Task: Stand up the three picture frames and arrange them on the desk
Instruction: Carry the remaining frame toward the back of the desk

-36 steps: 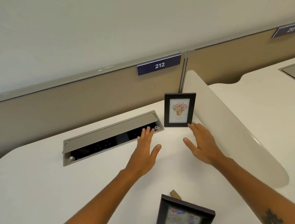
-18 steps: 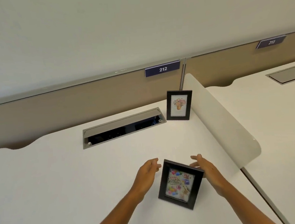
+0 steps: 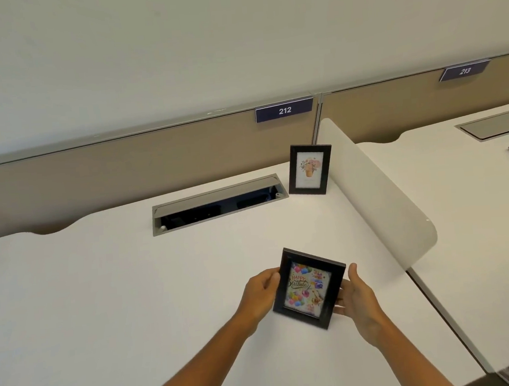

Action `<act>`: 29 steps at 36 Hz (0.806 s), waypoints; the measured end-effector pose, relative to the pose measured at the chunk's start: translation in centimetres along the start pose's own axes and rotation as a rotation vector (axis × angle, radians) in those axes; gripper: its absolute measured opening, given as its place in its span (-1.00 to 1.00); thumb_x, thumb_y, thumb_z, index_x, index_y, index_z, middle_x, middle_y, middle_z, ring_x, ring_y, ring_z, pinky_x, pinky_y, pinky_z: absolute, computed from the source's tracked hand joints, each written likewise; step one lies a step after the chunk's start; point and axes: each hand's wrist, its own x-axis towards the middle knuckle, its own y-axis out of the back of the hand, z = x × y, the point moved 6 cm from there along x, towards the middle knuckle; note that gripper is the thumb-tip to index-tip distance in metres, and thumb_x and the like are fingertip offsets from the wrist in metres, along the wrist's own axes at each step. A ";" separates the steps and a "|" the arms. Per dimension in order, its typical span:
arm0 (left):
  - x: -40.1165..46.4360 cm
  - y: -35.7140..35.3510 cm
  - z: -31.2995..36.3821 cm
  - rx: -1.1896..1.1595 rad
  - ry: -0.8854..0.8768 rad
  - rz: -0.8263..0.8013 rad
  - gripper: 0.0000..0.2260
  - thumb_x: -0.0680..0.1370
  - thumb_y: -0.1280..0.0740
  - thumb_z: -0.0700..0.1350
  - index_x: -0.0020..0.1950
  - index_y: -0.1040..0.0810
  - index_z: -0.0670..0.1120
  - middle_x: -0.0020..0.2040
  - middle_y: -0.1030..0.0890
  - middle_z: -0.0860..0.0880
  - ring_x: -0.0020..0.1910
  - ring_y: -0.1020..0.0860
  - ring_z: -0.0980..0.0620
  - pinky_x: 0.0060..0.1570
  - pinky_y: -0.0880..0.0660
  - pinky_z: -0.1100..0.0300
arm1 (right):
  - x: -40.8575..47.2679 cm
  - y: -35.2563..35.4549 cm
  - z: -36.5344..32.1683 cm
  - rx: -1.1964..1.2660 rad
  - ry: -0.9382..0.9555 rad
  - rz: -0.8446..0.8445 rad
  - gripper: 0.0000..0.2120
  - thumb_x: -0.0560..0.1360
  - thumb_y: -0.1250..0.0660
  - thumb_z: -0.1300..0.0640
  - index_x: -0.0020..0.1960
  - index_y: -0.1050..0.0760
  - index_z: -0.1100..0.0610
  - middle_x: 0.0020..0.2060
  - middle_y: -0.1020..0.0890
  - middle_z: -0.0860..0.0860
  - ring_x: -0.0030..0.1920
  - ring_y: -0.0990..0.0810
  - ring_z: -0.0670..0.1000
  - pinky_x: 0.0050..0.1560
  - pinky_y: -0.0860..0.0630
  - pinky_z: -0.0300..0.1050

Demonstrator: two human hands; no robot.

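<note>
With one flower-print black frame [image 3: 310, 169] already upright at the white desk's [image 3: 103, 296] back corner, second step underway: black-framed birthday picture [image 3: 309, 288] clasped by left hand [image 3: 262, 292] and right hand [image 3: 357, 299], near the front. Next: probably setting it upright, then letting go.

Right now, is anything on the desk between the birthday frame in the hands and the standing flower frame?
Nothing visible. The desk between the birthday frame, held by the left hand and right hand, and the flower frame is bare; the cable tray lies left.
</note>
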 end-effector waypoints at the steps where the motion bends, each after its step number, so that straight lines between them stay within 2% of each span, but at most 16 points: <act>1: 0.0 0.0 0.0 0.003 -0.003 0.004 -0.72 0.74 -0.16 -0.02 0.40 -0.55 0.05 0.06 -0.63 0.27 0.04 -0.57 0.35 -0.21 -0.50 0.54 | -0.1 -0.1 0.1 0.018 -0.002 -0.006 -0.14 0.63 0.14 -0.49 0.41 -0.63 0.08 0.23 -0.78 0.14 0.30 -0.71 0.24 0.49 -0.48 0.35; 9: 0.0 0.0 0.2 0.008 -0.019 0.014 -0.71 0.73 -0.21 -0.06 0.41 -0.59 0.00 0.11 -0.65 0.15 0.02 -0.58 0.26 -0.14 -0.48 0.48 | -0.5 -1.3 -0.2 0.124 0.016 -0.022 -0.20 0.65 0.10 -0.47 0.45 -0.60 0.03 0.29 -0.76 0.09 0.36 -0.67 0.22 0.51 -0.43 0.38; 12: -0.1 0.2 0.0 0.003 -0.005 0.023 -0.72 0.71 -0.24 -0.06 0.38 -0.61 -0.02 0.15 -0.68 0.11 0.11 -0.62 0.16 -0.06 -0.49 0.46 | -0.4 -1.4 -0.1 0.147 0.020 -0.021 -0.22 0.65 0.06 -0.47 0.45 -0.60 0.03 0.29 -0.76 0.10 0.37 -0.66 0.24 0.53 -0.42 0.41; 14: -0.1 0.4 -0.4 -0.002 0.014 0.036 -0.72 0.70 -0.27 -0.05 0.38 -0.63 -0.03 0.20 -0.71 0.06 0.19 -0.64 0.05 0.06 -0.55 0.31 | -0.5 -1.6 -0.2 0.144 0.031 -0.023 -0.25 0.67 0.05 -0.45 0.45 -0.61 0.02 0.28 -0.76 0.10 0.37 -0.67 0.24 0.52 -0.43 0.41; 16: -0.2 0.6 -0.8 0.002 0.024 0.048 -0.73 0.69 -0.29 -0.03 0.34 -0.66 -0.03 0.19 -0.72 0.03 0.18 -0.66 0.02 0.12 -0.59 0.19 | -0.7 -2.0 -0.2 0.139 0.045 -0.022 -0.27 0.68 0.05 -0.43 0.45 -0.62 0.00 0.29 -0.76 0.10 0.36 -0.67 0.23 0.50 -0.44 0.42; 23: -1.3 2.2 -2.0 -0.036 0.075 0.098 -0.72 0.66 -0.32 0.05 0.12 -0.73 -0.10 0.04 -0.76 0.03 0.07 -0.71 0.03 0.14 -0.66 0.01 | -1.4 -3.7 -0.3 0.122 0.066 -0.032 -0.32 0.70 0.04 -0.41 0.37 -0.66 -0.02 0.21 -0.79 0.06 0.33 -0.69 0.20 0.50 -0.46 0.40; 29: -3.1 5.2 -2.5 -0.054 0.062 0.157 -0.74 0.66 -0.34 0.04 0.10 -0.73 -0.10 0.03 -0.76 0.00 0.04 -0.71 0.02 0.09 -0.68 0.04 | -2.0 -6.7 -0.9 0.081 0.070 -0.071 -0.31 0.68 0.05 -0.42 0.38 -0.65 -0.04 0.23 -0.79 0.05 0.33 -0.69 0.19 0.48 -0.49 0.37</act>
